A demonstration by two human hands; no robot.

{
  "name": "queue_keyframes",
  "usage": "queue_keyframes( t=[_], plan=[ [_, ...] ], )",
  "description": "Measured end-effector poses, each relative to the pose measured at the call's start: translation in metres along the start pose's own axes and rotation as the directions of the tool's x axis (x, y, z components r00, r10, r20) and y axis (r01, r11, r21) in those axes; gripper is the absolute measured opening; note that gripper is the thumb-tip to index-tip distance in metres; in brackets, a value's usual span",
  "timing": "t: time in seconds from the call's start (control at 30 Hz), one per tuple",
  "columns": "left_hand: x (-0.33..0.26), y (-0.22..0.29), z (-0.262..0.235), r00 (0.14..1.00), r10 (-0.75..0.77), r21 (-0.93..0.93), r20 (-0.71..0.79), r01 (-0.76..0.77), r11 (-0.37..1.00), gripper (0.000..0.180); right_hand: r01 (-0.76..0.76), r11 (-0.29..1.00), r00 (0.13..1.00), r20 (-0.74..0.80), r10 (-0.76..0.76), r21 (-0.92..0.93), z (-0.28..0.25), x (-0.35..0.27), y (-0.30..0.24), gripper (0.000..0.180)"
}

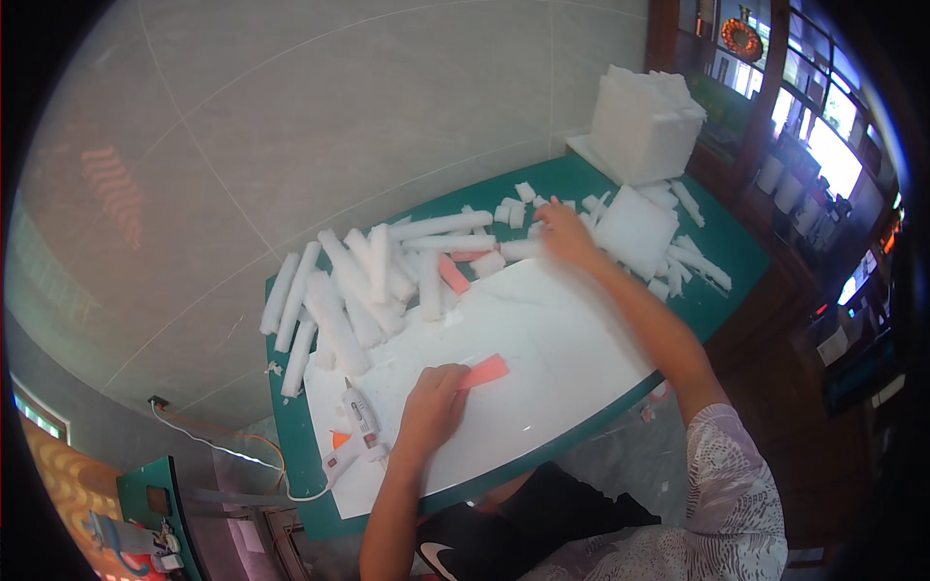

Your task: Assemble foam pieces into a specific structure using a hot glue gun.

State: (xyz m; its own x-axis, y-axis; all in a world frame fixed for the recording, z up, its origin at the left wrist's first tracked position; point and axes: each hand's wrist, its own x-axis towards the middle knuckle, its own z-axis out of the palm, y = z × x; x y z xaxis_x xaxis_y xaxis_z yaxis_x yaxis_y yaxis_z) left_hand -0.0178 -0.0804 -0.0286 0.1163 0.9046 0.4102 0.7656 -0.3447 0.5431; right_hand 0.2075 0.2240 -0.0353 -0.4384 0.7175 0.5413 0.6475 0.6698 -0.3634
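Observation:
My left hand (435,411) is closed around one end of a flat pink foam strip (485,372), over the white board (552,339). At the far side of the table, my right hand (566,232) reaches among small white foam blocks (511,211). Its fingers look bent and slightly apart, and nothing shows between them. Left of the blocks lie several long white foam sticks (441,224), some piled across each other. A second pink piece (453,275) rests against them. A white hot glue gun (359,418) lies beside my left wrist.
A large white foam cube (647,126) stands at the far right corner of the green tabletop (717,271). In front of it sit a square white foam block (636,230) and loose offcuts (699,263). A cable (218,447) runs from the wall socket. A wall rises behind the table.

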Motion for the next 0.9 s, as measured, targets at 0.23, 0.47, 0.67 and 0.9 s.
queue_keyframes(
  t=[0.23,0.47,0.67,0.9],
  plan=[
    [-0.001,-0.006,-0.001,1.0,0.01,0.009,0.017,-0.01,1.0,0.025,-0.079,0.997,0.885,0.46,0.077,-0.014,-0.028,0.018,0.025,0.047],
    [0.0,-0.002,-0.002,1.0,0.029,0.019,0.004,-0.029,0.999,0.024,0.152,0.96,0.845,0.534,-0.003,-0.236,-0.018,0.036,0.029,0.051],
    [-0.002,-0.005,-0.001,0.999,0.039,0.021,0.008,-0.039,0.999,0.023,-0.156,0.971,0.782,0.578,0.233,-0.18,-0.025,0.039,0.026,0.036],
    [-0.003,-0.003,-0.001,0.999,0.051,0.025,-0.01,-0.051,0.998,0.025,-0.108,0.992,0.907,0.403,0.125,-0.065,-0.013,0.028,0.029,0.025]
  ],
)
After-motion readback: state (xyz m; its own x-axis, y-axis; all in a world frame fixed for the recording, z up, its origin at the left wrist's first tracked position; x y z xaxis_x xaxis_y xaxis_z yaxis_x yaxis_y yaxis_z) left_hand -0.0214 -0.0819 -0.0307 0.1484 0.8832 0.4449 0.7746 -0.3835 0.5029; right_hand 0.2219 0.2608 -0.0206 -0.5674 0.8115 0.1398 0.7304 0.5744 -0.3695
